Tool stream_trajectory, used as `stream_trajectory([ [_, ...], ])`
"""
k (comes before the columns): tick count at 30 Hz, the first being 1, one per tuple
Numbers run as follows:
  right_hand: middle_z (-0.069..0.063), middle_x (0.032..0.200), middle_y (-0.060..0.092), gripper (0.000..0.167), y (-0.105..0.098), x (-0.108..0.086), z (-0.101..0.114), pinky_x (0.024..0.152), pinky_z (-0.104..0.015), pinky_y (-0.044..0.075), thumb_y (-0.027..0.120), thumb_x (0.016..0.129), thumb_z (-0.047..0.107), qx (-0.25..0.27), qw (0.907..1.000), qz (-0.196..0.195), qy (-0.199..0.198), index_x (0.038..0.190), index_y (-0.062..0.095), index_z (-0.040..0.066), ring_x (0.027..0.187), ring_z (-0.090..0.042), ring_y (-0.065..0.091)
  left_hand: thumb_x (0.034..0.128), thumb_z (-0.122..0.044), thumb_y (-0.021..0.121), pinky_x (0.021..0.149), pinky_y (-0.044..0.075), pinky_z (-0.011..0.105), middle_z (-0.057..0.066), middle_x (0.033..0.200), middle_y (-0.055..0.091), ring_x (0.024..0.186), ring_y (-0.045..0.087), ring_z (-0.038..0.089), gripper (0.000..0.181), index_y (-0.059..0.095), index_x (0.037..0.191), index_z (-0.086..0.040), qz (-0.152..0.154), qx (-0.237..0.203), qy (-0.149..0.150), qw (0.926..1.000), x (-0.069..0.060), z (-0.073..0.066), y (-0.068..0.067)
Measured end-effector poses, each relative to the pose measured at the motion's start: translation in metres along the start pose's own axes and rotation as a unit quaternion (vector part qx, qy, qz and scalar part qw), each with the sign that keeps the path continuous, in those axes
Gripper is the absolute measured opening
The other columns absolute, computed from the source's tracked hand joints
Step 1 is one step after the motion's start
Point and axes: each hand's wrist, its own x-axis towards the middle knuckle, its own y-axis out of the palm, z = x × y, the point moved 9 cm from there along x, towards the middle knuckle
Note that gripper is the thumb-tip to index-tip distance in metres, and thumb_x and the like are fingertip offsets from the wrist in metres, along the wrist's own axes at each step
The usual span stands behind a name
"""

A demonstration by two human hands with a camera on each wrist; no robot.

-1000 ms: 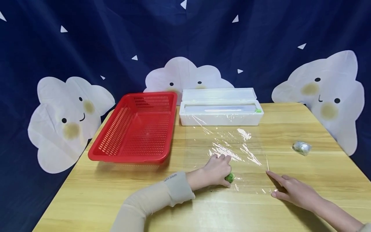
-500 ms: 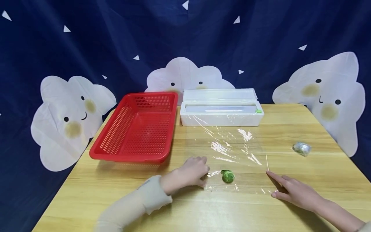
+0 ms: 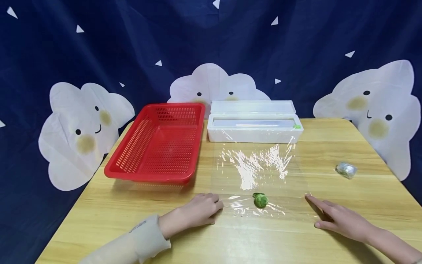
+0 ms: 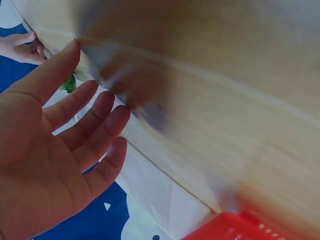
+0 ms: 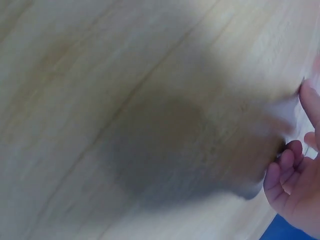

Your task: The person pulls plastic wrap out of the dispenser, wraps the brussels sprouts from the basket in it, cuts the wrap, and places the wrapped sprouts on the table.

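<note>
A small round green vegetable point(image 3: 261, 200), like a Brussels sprout, lies on a sheet of clear cling film point(image 3: 227, 179) spread over the table. My left hand point(image 3: 201, 211) is at the film's left edge, away from the vegetable. Its fingers point(image 4: 107, 127) are loosely bent and spread from the thumb in the left wrist view, holding nothing visible. On the other side, my right hand point(image 3: 346, 220) touches the film's right edge with a straight index finger. Its other fingers point(image 5: 285, 172) are bent, with nothing seen in them.
The film runs out of a white cling film dispenser box point(image 3: 254, 135) with its lid up at the back. A red plastic basket point(image 3: 197, 146) stands at the left. At the right lies a small film-wrapped bundle point(image 3: 346, 169). A dark blue cloud-print curtain point(image 3: 247, 33) hangs behind the table.
My left hand has let go of the green vegetable and moved left to the film's edge. The vegetable stays on the film, whose glare has shifted. My right hand has hardly moved.
</note>
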Motion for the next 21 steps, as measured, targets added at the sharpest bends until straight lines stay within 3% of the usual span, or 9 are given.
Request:
stream_trajectory([
  [2, 0.008, 0.082, 0.056, 0.071, -0.001, -0.002, -0.001, 0.054, -0.017, 0.039, 0.067, 0.082, 0.023, 0.057, 0.9983, 0.002, -0.015, 0.141, 0.031, 0.006, 0.071, 0.005, 0.048, 0.0692, -0.028, 0.075, 0.069, 0.047, 0.029, -0.006, 0.077, 0.049, 0.077, 0.052, 0.01, 0.026, 0.058, 0.085, -0.016, -0.003, -0.007, 0.0, 1.0, -0.001, 0.001, 0.0],
  [4, 0.013, 0.068, 0.041, 0.067, -0.002, -0.005, -0.003, 0.049, -0.014, 0.031, 0.064, 0.083, 0.013, 0.138, 0.9901, 0.008, -0.025, 0.141, 0.031, 0.003, 0.063, 0.01, 0.035, 0.0695, -0.026, 0.075, 0.069, 0.047, 0.028, -0.006, 0.076, 0.05, 0.076, 0.053, 0.01, 0.024, 0.059, 0.083, -0.016, -0.006, -0.013, 0.001, 0.9999, -0.002, 0.002, 0.0],
  [6, 0.013, 0.065, 0.04, 0.064, -0.003, -0.006, -0.005, 0.048, -0.014, 0.031, 0.062, 0.084, 0.006, 0.199, 0.9794, 0.014, -0.028, 0.14, 0.031, 0.002, 0.063, 0.011, 0.034, 0.07, -0.026, 0.074, 0.068, 0.046, 0.028, -0.006, 0.075, 0.05, 0.075, 0.053, 0.011, 0.022, 0.059, 0.082, -0.015, -0.007, -0.018, 0.002, 0.9998, -0.003, 0.003, 0.0],
  [7, 0.014, 0.063, 0.032, 0.062, -0.003, -0.005, -0.005, 0.045, -0.015, 0.027, 0.062, 0.083, 0.003, 0.221, 0.9745, 0.013, -0.034, 0.138, 0.033, 0.0, 0.058, 0.008, 0.029, 0.0704, -0.026, 0.074, 0.067, 0.045, 0.027, -0.006, 0.074, 0.05, 0.075, 0.053, 0.011, 0.021, 0.059, 0.082, -0.016, -0.008, -0.017, 0.001, 0.9998, -0.004, 0.003, 0.0],
  [8, 0.014, 0.064, 0.034, 0.059, -0.004, -0.005, -0.004, 0.045, -0.016, 0.028, 0.063, 0.082, 0.002, 0.226, 0.9733, 0.01, -0.037, 0.135, 0.036, 0.0, 0.058, 0.008, 0.031, 0.071, -0.027, 0.074, 0.066, 0.045, 0.027, -0.006, 0.074, 0.049, 0.075, 0.053, 0.011, 0.021, 0.059, 0.082, -0.016, -0.01, -0.012, 0.003, 0.9999, -0.005, 0.003, 0.0],
  [10, 0.015, 0.066, 0.035, 0.052, -0.004, -0.002, 0.0, 0.045, -0.016, 0.029, 0.065, 0.081, 0.005, 0.208, 0.9768, 0.007, -0.05, 0.129, 0.043, 0.001, 0.059, 0.007, 0.032, 0.0724, -0.029, 0.073, 0.065, 0.044, 0.026, -0.006, 0.075, 0.048, 0.075, 0.053, 0.011, 0.021, 0.059, 0.083, -0.017, -0.012, -0.003, 0.006, 0.9999, -0.007, 0.004, 0.0],
  [14, 0.021, 0.072, 0.037, 0.037, -0.004, 0.005, 0.015, 0.048, -0.012, 0.028, 0.071, 0.077, 0.016, 0.106, 0.9903, -0.027, -0.086, 0.109, 0.054, 0.01, 0.062, 0.009, 0.033, 0.0736, -0.032, 0.073, 0.062, 0.044, 0.024, -0.006, 0.078, 0.048, 0.077, 0.052, 0.01, 0.024, 0.058, 0.086, -0.018, -0.02, 0.021, 0.019, 0.9994, -0.008, 0.004, 0.0],
  [17, 0.022, 0.075, 0.043, 0.03, -0.005, 0.009, 0.023, 0.051, -0.009, 0.028, 0.073, 0.073, 0.012, 0.062, 0.9906, -0.057, -0.108, 0.098, 0.056, 0.015, 0.064, 0.01, 0.035, 0.0748, -0.032, 0.072, 0.061, 0.043, 0.022, -0.006, 0.079, 0.05, 0.077, 0.051, 0.01, 0.022, 0.058, 0.085, -0.019, -0.023, 0.034, 0.025, 0.9989, -0.005, 0.004, 0.002],
  [21, 0.018, 0.079, 0.052, 0.029, -0.007, 0.014, 0.026, 0.054, -0.008, 0.032, 0.073, 0.07, 0.002, 0.048, 0.9866, -0.085, -0.131, 0.089, 0.057, 0.017, 0.068, 0.009, 0.042, 0.0821, -0.026, 0.064, 0.057, 0.04, 0.021, -0.006, 0.078, 0.052, 0.075, 0.052, 0.011, 0.008, 0.06, 0.082, -0.019, -0.033, 0.047, 0.025, 0.998, -0.002, 0.004, 0.003],
])
